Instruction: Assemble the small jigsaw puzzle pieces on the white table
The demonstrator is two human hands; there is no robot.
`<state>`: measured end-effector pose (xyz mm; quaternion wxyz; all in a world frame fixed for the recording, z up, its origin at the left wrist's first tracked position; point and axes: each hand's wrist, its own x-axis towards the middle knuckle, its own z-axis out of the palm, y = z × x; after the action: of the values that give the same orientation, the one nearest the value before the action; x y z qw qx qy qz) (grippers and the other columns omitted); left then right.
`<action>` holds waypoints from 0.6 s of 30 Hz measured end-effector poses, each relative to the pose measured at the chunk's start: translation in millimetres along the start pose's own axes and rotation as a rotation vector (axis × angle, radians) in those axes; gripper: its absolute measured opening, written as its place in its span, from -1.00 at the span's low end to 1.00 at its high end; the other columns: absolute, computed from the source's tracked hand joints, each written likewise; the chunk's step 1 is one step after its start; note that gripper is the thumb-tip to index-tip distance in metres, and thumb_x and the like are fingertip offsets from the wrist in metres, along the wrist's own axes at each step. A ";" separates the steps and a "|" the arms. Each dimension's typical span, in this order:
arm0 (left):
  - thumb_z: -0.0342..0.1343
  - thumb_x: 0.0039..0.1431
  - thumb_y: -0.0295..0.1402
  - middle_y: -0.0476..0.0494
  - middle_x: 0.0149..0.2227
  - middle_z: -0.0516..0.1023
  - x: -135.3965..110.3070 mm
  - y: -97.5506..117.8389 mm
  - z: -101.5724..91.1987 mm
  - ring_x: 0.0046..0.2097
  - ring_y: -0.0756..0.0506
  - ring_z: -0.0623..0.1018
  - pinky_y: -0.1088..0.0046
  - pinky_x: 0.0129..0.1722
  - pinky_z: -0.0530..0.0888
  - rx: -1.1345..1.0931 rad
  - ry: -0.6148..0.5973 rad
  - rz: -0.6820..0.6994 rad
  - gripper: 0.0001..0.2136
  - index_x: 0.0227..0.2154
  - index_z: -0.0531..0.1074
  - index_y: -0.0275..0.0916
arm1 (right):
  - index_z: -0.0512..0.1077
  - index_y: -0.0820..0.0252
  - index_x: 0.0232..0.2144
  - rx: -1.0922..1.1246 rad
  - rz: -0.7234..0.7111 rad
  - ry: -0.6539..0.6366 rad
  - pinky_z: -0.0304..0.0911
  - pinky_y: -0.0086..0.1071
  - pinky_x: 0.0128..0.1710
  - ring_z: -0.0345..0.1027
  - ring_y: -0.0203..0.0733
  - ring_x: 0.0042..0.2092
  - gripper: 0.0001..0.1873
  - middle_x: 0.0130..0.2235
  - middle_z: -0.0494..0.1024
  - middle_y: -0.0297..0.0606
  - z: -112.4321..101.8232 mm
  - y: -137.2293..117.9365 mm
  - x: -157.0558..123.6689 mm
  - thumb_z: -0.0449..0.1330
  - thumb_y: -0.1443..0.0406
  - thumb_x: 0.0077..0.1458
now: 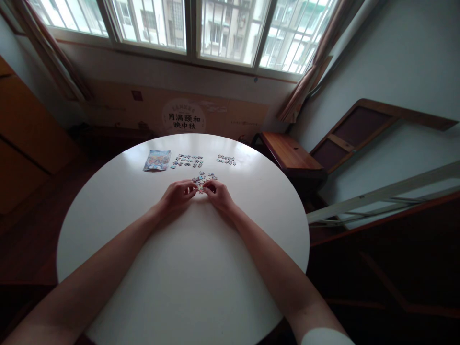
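Small jigsaw puzzle pieces (201,178) lie heaped near the middle of a round white table (194,268). At the near side of this heap my left hand (179,190) is closed in a pinch on a puzzle piece. My right hand (216,190) faces it, thumb and fingers also pinched on a puzzle piece, and the fingertips of both hands almost meet. The exact shape of the held pieces is partly hidden by the fingers. Beyond the heap, several pieces (189,161) are laid out in rows, and a smaller group (226,160) sits to the right.
A colourful picture sheet or packet (157,160) rests at the table's far left. Behind the table's right edge stands a wooden bench or stool (293,151). Barred windows (230,31) and a printed cardboard panel (223,108) line the far wall.
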<state>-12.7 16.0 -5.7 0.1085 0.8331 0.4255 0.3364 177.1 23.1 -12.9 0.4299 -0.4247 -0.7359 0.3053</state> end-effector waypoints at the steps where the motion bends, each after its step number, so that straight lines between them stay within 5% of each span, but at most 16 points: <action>1: 0.03 0.15 -0.33 -0.04 -0.48 0.46 0.0 0.1 0.1 -0.49 0.06 0.38 0.57 -0.45 0.31 -0.001 0.003 0.000 -0.83 -0.35 0.49 -0.27 | 0.44 0.25 -0.38 0.000 0.004 -0.001 0.16 -0.48 -0.39 0.25 -0.35 -0.44 -0.87 -0.44 0.47 -0.32 -0.1 -0.3 0.0 0.13 0.30 0.01; 18: 0.03 0.15 -0.33 -0.03 -0.49 0.45 -0.1 0.1 0.0 -0.49 0.05 0.38 0.57 -0.45 0.30 0.003 0.000 -0.003 -0.83 -0.36 0.49 -0.27 | 0.44 0.25 -0.40 -0.017 0.021 -0.005 0.17 -0.47 -0.38 0.26 -0.35 -0.43 -0.88 -0.45 0.47 -0.32 -0.3 -4.6 -0.4 0.13 0.32 0.00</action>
<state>-12.7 15.9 -5.7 0.1079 0.8325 0.4274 0.3356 175.8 20.7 -9.1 0.4212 -0.4354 -0.7350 0.3046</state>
